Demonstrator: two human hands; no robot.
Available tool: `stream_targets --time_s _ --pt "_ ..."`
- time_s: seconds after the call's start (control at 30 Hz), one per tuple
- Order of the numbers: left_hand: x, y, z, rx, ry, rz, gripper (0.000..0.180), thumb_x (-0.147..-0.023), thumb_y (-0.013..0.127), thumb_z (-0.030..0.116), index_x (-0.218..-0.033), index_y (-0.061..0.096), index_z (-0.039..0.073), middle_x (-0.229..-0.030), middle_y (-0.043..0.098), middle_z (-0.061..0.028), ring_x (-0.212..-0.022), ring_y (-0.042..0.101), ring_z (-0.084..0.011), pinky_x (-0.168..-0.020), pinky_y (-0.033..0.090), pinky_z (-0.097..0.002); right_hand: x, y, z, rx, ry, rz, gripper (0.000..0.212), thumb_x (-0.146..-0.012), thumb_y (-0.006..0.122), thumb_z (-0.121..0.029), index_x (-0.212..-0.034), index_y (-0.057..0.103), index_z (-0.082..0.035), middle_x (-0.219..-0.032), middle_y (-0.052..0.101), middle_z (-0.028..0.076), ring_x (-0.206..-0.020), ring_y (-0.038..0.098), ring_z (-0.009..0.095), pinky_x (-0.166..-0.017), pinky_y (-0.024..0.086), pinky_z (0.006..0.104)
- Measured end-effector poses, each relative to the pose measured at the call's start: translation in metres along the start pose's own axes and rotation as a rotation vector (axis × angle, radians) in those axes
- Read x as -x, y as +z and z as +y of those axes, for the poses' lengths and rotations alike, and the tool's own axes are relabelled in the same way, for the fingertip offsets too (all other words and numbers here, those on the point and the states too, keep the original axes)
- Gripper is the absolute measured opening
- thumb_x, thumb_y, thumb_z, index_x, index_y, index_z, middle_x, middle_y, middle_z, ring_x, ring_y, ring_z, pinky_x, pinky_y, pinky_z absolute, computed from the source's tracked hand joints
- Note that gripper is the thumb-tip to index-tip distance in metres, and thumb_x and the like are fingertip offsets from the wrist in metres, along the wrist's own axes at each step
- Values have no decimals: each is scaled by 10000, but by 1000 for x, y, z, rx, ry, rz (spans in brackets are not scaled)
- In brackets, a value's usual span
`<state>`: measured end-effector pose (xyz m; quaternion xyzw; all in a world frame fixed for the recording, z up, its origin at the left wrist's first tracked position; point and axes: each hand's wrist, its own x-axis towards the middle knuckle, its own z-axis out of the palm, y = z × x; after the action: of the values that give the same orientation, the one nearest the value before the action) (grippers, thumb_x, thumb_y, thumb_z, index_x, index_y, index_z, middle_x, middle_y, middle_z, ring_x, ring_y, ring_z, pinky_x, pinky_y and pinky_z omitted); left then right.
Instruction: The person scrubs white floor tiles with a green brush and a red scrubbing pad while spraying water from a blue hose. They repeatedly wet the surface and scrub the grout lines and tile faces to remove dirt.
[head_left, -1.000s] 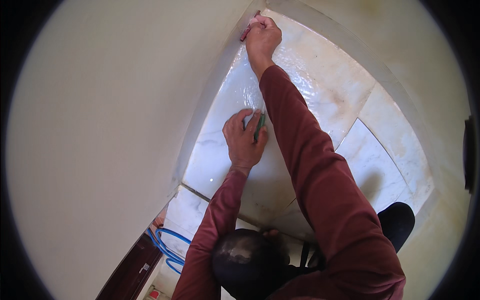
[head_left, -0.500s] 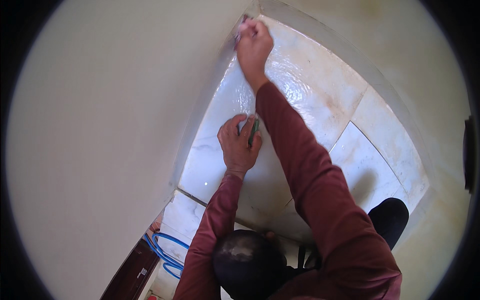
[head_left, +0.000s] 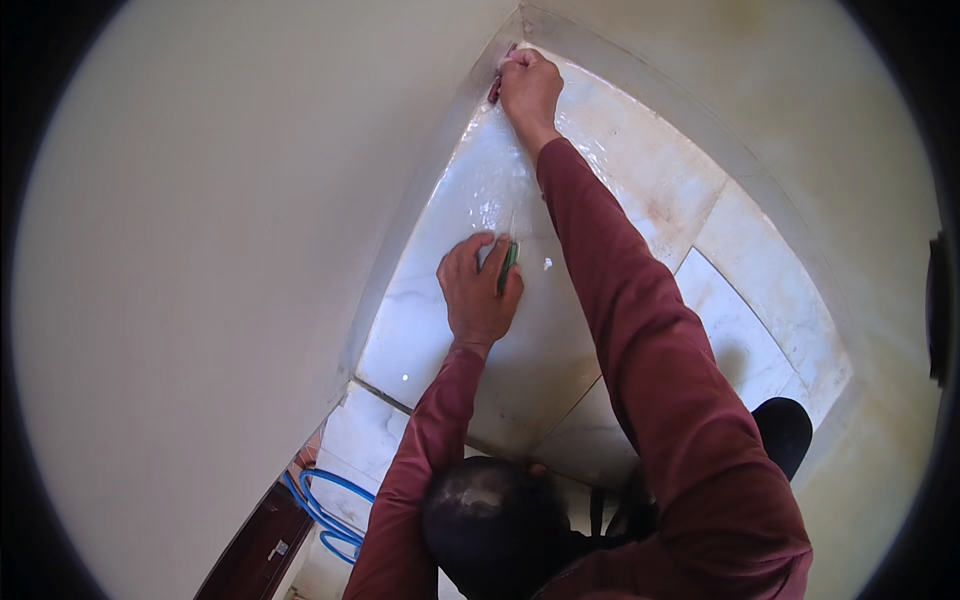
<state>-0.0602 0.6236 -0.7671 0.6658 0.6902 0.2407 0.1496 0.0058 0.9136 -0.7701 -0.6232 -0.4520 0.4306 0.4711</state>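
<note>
Left baseboard [head_left: 398, 235] edges the floor. Left hand [head_left: 478, 300], palm down, fingers bent, holds green item [head_left: 509, 265] between thumb and forefinger on wet marble tile [head_left: 480, 180]. Right hand [head_left: 532, 92], arm outstretched, grips dark-red bar [head_left: 494, 93] near corner; open tile rightward.

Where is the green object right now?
In the head view, the green object is near the middle, at the thumb and index finger of the left hand, over pale tiles.
</note>
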Motion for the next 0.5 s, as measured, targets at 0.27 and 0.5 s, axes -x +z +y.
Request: stream_targets --time_s 0.27,0.5 --pt "-6 10 4 65 22 35 489 -915 758 221 -1393 728 121 -1409 587 -81 -1347 533 -320 -1177 375 -506 -42 -17 23 613 -440 104 146 -927 661 -81 -949 768 17 -1032 699 242 -954 741 407 -850 587 547" --pt "4 2 -4 23 -20 33 480 -906 758 221 -1377 736 132 -1400 597 -70 -1340 538 -315 -1171 384 -513 4 -84 22 959 -1038 -311 314 -956 611 -96 -1251 685 -19 -1168 656 145 -1124 646 318 -956 518 473"
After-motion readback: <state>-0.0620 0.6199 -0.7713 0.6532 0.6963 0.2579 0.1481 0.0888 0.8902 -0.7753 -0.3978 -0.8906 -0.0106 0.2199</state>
